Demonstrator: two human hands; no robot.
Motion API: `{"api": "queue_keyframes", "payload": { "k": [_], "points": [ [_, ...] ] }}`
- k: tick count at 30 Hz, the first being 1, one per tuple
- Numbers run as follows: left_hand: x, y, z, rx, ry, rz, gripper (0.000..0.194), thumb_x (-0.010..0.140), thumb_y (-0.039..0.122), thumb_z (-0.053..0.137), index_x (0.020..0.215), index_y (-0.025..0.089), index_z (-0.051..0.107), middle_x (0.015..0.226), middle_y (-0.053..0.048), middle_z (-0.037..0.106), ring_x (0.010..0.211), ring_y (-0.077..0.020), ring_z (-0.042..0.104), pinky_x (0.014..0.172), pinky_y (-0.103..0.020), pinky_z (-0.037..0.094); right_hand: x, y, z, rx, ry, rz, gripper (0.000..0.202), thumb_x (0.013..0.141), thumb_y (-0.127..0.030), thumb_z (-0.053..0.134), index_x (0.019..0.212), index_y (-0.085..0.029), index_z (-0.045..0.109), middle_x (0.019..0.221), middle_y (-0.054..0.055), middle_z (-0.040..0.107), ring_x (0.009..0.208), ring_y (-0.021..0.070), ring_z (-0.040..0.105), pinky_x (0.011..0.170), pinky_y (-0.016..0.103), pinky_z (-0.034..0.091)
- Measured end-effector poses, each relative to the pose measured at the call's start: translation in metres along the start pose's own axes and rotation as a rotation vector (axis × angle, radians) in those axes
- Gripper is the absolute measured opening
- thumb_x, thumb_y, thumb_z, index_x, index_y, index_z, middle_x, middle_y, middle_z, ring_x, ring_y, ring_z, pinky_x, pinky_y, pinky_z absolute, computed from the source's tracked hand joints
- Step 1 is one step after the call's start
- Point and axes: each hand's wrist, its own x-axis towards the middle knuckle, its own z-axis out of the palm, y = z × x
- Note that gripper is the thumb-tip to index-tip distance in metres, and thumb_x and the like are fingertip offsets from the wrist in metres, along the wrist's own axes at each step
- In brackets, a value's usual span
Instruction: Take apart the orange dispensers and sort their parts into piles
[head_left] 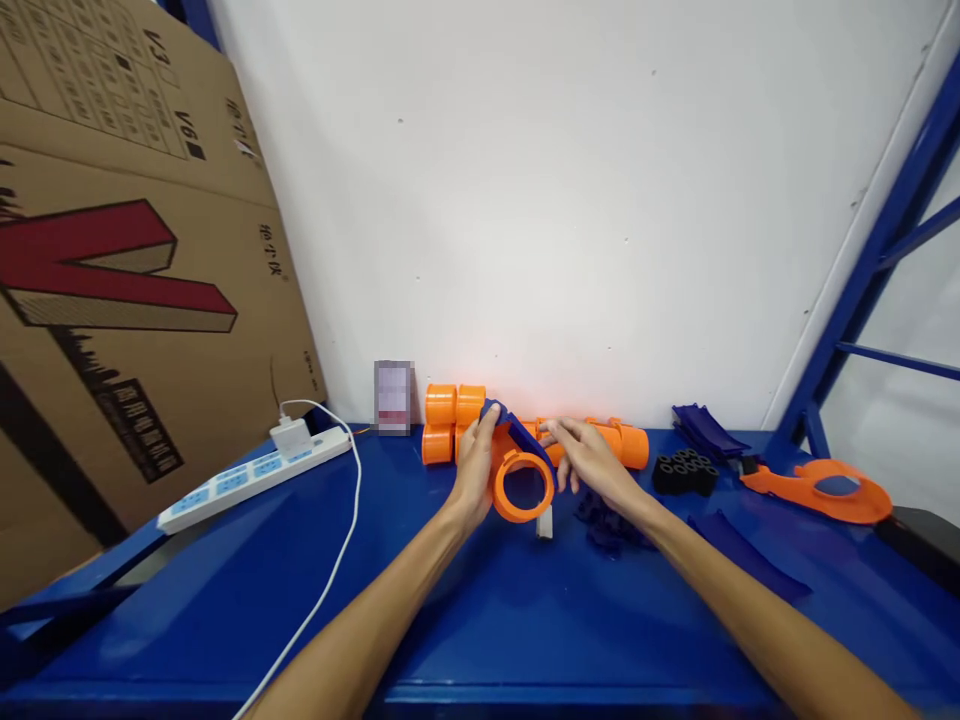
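Wrapped around an orange ring-ended cylinder [523, 515] and a dark blue strip-like part [529, 440] laid along its top, my left hand [474, 462] keeps them above the table. The cylinder's round opening faces me. Beside the strip, on its right, is my right hand [589, 458]; its index finger reaches to the blue part and its other fingers are apart. Whether that hand grips anything I cannot make out. Behind both hands, orange cylinders [440, 404] are stacked against the wall, partly hidden. A small grey block [545, 523] sits below the held cylinder.
Small dark blue pieces [609, 525], black tubes [684, 470] and curved blue strips [754, 555] lie on the right of the blue table [465, 640]. An orange-and-black tool [825, 490] lies far right. At left are a white power strip [255, 478], its cable and a large cardboard box [150, 400].
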Motion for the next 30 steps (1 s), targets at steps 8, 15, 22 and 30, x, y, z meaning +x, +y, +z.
{"api": "queue_keyframes", "payload": {
  "k": [8,15,22,30],
  "points": [
    [0.0,-0.01,0.003,0.262,0.065,0.138,0.039,0.074,0.049,0.077,0.096,0.019,0.064,0.099,-0.006,0.069,0.1,-0.0231,0.065,0.091,-0.035,0.047,-0.005,-0.004,0.016,-1.115,0.19,-0.334,0.033,0.105,-0.033,0.038,0.11,-0.015,0.065,0.104,0.016,0.073,0.082,0.0237,0.069,0.062,0.028,0.037],
    [-0.003,-0.008,0.001,0.591,0.025,0.26,0.032,0.078,0.047,0.074,0.09,0.023,0.058,0.091,-0.007,0.07,0.094,-0.0263,0.066,0.09,-0.039,0.047,-0.014,0.002,0.024,-1.226,0.174,-0.215,0.038,0.105,-0.029,0.03,0.113,-0.013,0.063,0.092,0.019,0.072,0.076,0.0277,0.07,0.058,0.031,0.032],
    [-0.019,0.006,0.008,0.898,-0.011,0.394,0.034,0.078,0.046,0.074,0.087,0.026,0.048,0.076,-0.001,0.064,0.074,-0.0243,0.063,0.072,-0.035,0.043,-0.015,0.0,0.017,-0.986,0.141,-0.122,0.032,0.103,-0.036,0.042,0.108,-0.016,0.068,0.098,0.015,0.076,0.084,0.027,0.072,0.063,0.03,0.039],
    [-0.02,0.006,0.006,1.052,-0.067,0.456,0.033,0.079,0.047,0.071,0.088,0.027,0.047,0.071,0.001,0.059,0.066,-0.0223,0.058,0.066,-0.033,0.038,-0.01,0.013,0.015,-0.598,0.041,-0.188,0.029,0.098,-0.023,0.045,0.084,-0.017,0.069,0.079,0.011,0.075,0.07,0.0212,0.07,0.058,0.026,0.04]
  ]
}}
